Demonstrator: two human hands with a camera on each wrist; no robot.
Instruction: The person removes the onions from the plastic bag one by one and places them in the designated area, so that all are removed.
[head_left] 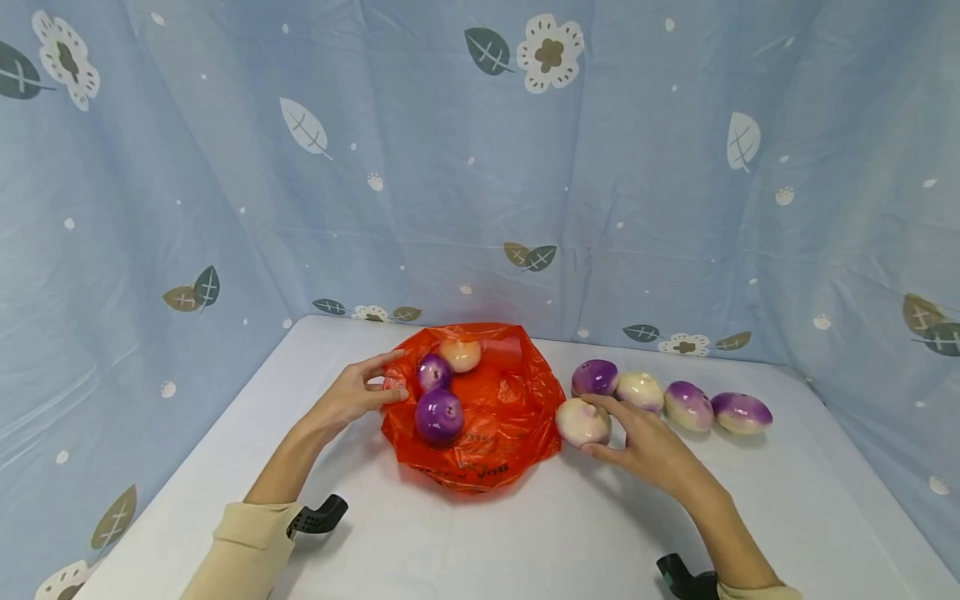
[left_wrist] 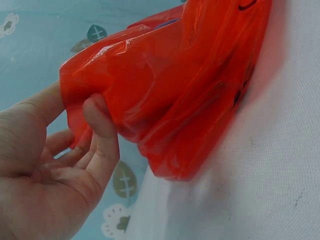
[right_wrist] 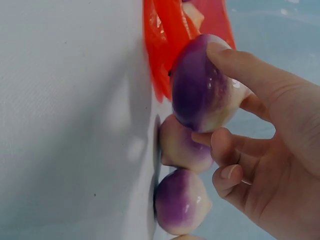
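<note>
A red plastic bag (head_left: 495,433) lies wide-mouthed on the table. Inside it sit two purple turnips, the larger purple turnip (head_left: 439,416) in front, and a pale turnip (head_left: 459,354) tinted by the bag. My left hand (head_left: 351,400) pinches the bag's left rim between thumb and fingers; the left wrist view has the red film (left_wrist: 135,85) bunched there. At the bag's right edge, my right hand (head_left: 652,446) grips a purple-and-white turnip (right_wrist: 200,85), pale side facing up in the head view. In the right wrist view it appears held off the table.
Several glossy turnips stand in a row right of the bag, from a purple turnip (head_left: 595,377) to a purple-and-cream turnip (head_left: 741,413) at the far right. A white table (head_left: 480,550) lies beneath, with a blue patterned curtain (head_left: 420,167) behind.
</note>
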